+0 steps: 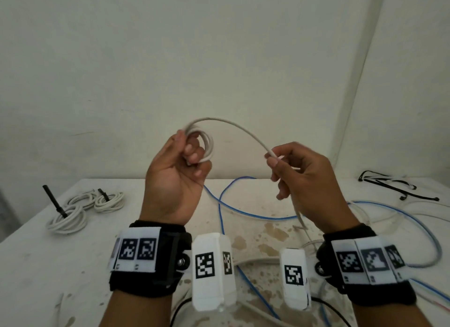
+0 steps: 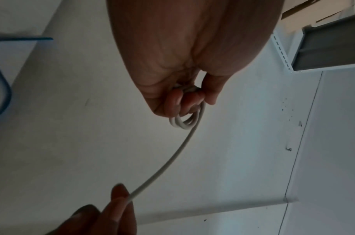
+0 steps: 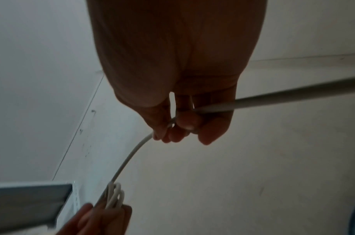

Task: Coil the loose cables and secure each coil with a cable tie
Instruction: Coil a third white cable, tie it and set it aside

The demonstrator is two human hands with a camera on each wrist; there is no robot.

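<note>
Above the table my left hand (image 1: 187, 153) holds a small coil of white cable (image 1: 207, 144), with fingers and thumb curled round its loops (image 2: 182, 124). From the coil the same white cable (image 1: 241, 129) arcs over to my right hand (image 1: 282, 165), which pinches it between thumb and fingers (image 3: 172, 128). Below the right hand the cable's tail (image 1: 300, 217) drops to the table. In the right wrist view the coil (image 3: 114, 198) shows at the bottom, in the left hand's fingers.
Three tied white coils (image 1: 80, 209) with black ties lie at the table's left. Loose blue cable (image 1: 226, 204) and grey cable (image 1: 435, 248) sprawl over the stained table (image 1: 48, 265). Black cable ties (image 1: 394, 187) lie at the far right. A wall stands close behind.
</note>
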